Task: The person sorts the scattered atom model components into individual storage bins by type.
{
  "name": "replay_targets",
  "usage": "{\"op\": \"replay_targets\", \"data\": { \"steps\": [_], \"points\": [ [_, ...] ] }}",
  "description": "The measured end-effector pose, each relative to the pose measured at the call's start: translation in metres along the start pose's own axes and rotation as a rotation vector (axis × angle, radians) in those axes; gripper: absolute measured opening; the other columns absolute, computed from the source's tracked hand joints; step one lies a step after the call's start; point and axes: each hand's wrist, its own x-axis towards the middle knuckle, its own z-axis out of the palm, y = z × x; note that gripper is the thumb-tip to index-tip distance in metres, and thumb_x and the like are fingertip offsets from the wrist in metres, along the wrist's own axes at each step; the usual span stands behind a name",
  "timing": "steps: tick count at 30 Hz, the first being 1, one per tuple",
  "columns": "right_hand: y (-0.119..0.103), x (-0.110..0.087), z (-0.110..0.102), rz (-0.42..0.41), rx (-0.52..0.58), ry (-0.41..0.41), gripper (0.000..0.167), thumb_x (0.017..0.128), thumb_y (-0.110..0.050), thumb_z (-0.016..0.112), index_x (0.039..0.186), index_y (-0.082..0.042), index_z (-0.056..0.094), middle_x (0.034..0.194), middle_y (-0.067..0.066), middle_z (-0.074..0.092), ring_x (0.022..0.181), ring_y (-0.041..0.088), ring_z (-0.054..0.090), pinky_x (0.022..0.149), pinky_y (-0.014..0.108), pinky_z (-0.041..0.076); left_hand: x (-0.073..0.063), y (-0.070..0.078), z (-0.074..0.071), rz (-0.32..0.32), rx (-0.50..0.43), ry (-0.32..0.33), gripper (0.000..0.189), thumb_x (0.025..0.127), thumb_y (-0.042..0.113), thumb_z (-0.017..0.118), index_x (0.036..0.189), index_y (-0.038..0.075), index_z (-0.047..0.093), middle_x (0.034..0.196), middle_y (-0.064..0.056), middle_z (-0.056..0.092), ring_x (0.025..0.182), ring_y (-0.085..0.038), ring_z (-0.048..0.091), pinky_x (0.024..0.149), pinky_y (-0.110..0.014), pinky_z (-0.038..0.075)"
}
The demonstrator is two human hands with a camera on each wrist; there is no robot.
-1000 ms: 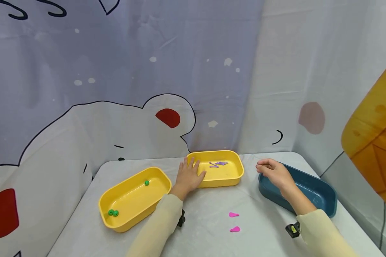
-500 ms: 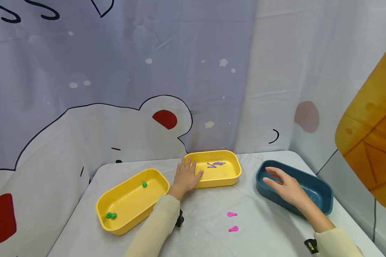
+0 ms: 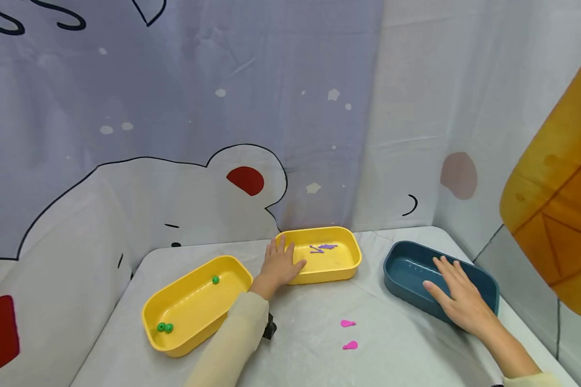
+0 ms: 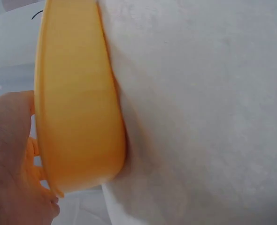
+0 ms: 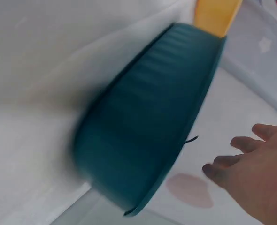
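My left hand [image 3: 278,265] rests with spread fingers on the left end of the far yellow tray [image 3: 324,276]. In the left wrist view that hand [image 4: 11,154] lies along the tray's rim. Several thin purple sticks [image 3: 323,248] lie inside this tray. My right hand [image 3: 462,301] is over the dark blue tray [image 3: 406,285], its fingers extended and nothing in it. The right wrist view shows the right hand [image 5: 256,164] apart from the blue tray's side [image 5: 143,117].
Another yellow tray [image 3: 193,336] stands at the left with green beads [image 3: 164,327] in it. Two pink teardrop-shaped pieces [image 3: 349,345] lie on the white-covered table [image 3: 300,349] in front. A printed curtain [image 3: 198,199] hangs behind the table.
My right hand has drawn back from the blue tray's far left end toward its near right side, and its fingers have straightened and spread. My left hand stays on the yellow tray.
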Motion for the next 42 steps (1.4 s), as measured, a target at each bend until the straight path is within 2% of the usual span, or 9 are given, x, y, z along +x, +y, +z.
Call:
{"op": "replay_targets", "data": {
  "steps": [4,8,11,18,29,34,39,42],
  "points": [
    [0.014,-0.004,0.0,0.026,-0.048,0.002,0.077,0.106,-0.043,0.049,0.16,0.001,0.018,0.163,0.035,0.007,0.149,0.053,-0.013,0.108,0.081,0.0,0.0,0.003,-0.006,0.041,0.033,0.03,0.074,0.101,0.055,0.048,0.157,0.009,0.036,0.168,-0.017,0.017,0.154,-0.043,0.008,0.125,-0.056,0.01],
    [0.03,-0.005,-0.002,0.062,-0.088,-0.009,0.079,0.106,-0.048,0.045,0.16,0.002,0.015,0.162,0.036,0.001,0.147,0.054,-0.02,0.108,0.08,-0.005,-0.001,0.011,-0.012,0.123,0.043,0.047,0.071,0.102,0.051,0.051,0.156,0.007,0.038,0.166,-0.018,0.023,0.154,-0.042,0.013,0.124,-0.056,0.012],
    [0.042,-0.006,-0.002,0.087,-0.125,-0.011,0.08,0.107,-0.05,0.042,0.16,0.003,0.013,0.162,0.037,-0.001,0.145,0.055,-0.021,0.108,0.081,-0.004,-0.006,0.017,-0.016,0.176,0.042,0.051,0.069,0.102,0.049,0.052,0.155,0.008,0.039,0.165,-0.017,0.026,0.154,-0.041,0.017,0.125,-0.054,0.013],
    [0.061,-0.006,-0.002,0.143,-0.178,0.021,0.081,0.107,-0.053,0.036,0.158,0.005,0.012,0.16,0.04,-0.001,0.143,0.062,-0.015,0.107,0.082,-0.001,-0.019,0.03,-0.022,0.239,0.099,0.077,0.065,0.103,0.047,0.052,0.154,0.01,0.042,0.165,-0.013,0.029,0.153,-0.035,0.022,0.125,-0.05,0.018],
    [0.076,-0.001,0.0,0.219,-0.176,-0.053,0.088,0.106,-0.061,0.028,0.158,0.007,0.008,0.158,0.041,-0.007,0.14,0.065,-0.018,0.106,0.082,-0.006,-0.036,0.054,-0.016,0.392,0.074,0.094,0.058,0.103,0.045,0.054,0.15,0.011,0.049,0.158,-0.009,0.042,0.148,-0.028,0.037,0.123,-0.044,0.025],
    [0.08,-0.002,0.0,0.251,-0.174,-0.069,0.091,0.104,-0.064,0.026,0.158,0.007,0.007,0.157,0.041,-0.009,0.139,0.064,-0.021,0.105,0.081,-0.007,-0.045,0.067,-0.012,0.478,0.104,0.136,0.054,0.101,0.042,0.058,0.146,0.011,0.054,0.153,-0.008,0.048,0.142,-0.027,0.044,0.12,-0.042,0.031],
    [0.08,0.0,-0.001,0.268,-0.187,-0.074,0.093,0.103,-0.066,0.025,0.158,0.007,0.007,0.158,0.04,-0.009,0.139,0.064,-0.021,0.105,0.081,-0.008,-0.055,0.076,-0.005,0.516,0.128,0.119,0.054,0.101,0.043,0.058,0.146,0.013,0.053,0.152,-0.007,0.049,0.142,-0.024,0.044,0.12,-0.04,0.033],
    [0.08,0.001,0.0,0.27,-0.189,-0.075,0.093,0.103,-0.066,0.025,0.158,0.007,0.008,0.158,0.041,-0.008,0.139,0.065,-0.021,0.105,0.081,-0.007,-0.059,0.077,0.003,0.56,0.173,0.096,0.055,0.102,0.045,0.055,0.148,0.015,0.052,0.153,-0.004,0.048,0.143,-0.022,0.042,0.121,-0.038,0.03]
  ]
}}
